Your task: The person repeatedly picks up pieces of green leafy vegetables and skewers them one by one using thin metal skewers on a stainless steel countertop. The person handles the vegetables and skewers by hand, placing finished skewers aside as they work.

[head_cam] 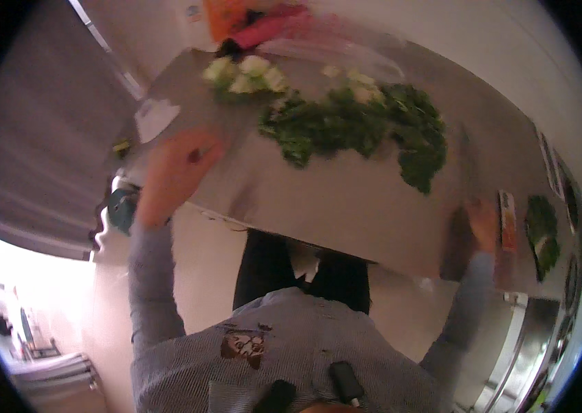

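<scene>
My left hand is over the left part of the grey worktop, its fingers curled and blurred; whether it holds anything cannot be told. At the right my right hand is low over the top, also blurred. A long, thin, faint shape runs away from its fingers, perhaps a blade. Between the hands, farther off, lie dark green leafy vegetables with pale cut stem ends. Left of these sits another bunch with whitish stalks.
A white and orange narrow packet lies just right of my right hand, with a separate green leaf beyond it. Pink and orange bags stand at the back. A white piece lies at the left end, near a teal object.
</scene>
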Action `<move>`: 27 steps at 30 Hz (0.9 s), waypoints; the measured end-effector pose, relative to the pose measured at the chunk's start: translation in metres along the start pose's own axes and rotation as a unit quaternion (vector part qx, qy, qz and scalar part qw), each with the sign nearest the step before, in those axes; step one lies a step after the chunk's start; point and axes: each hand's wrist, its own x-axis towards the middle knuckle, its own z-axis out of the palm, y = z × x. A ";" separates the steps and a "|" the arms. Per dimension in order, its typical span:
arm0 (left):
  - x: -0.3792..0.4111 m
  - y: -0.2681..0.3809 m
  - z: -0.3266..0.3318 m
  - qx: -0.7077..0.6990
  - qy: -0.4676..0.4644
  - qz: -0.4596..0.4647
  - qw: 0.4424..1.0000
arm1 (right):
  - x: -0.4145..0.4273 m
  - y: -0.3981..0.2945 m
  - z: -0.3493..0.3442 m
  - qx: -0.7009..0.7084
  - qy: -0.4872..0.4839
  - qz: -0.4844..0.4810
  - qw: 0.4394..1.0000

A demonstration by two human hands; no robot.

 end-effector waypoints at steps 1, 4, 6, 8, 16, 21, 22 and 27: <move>-0.016 0.009 -0.015 -0.064 -0.004 0.089 0.994 | 0.001 -0.003 0.003 0.008 -0.016 0.041 0.999; -0.095 0.008 -0.027 0.028 0.236 0.243 0.940 | 0.009 -0.001 0.026 -0.038 0.115 -0.035 0.992; -0.079 0.043 -0.056 -0.418 -0.115 0.392 0.812 | 0.014 -0.003 0.030 -0.002 0.082 0.009 0.997; -0.077 0.068 -0.053 -0.504 -0.208 0.405 0.734 | 0.013 -0.017 0.019 -0.041 0.041 0.032 0.998; -0.073 0.092 -0.060 -0.627 -0.310 0.382 0.604 | 0.013 -0.017 0.024 -0.054 0.098 0.024 0.993; -0.075 0.079 -0.069 -0.632 -0.324 0.437 0.552 | 0.012 -0.009 0.020 -0.003 0.078 0.052 0.996; -0.084 0.060 -0.068 -0.623 -0.317 0.493 0.518 | 0.014 -0.006 0.025 0.019 0.076 0.055 0.995; -0.036 0.090 -0.045 -0.522 -0.386 0.341 0.680 | 0.027 -0.015 0.033 -0.256 0.120 -0.134 0.950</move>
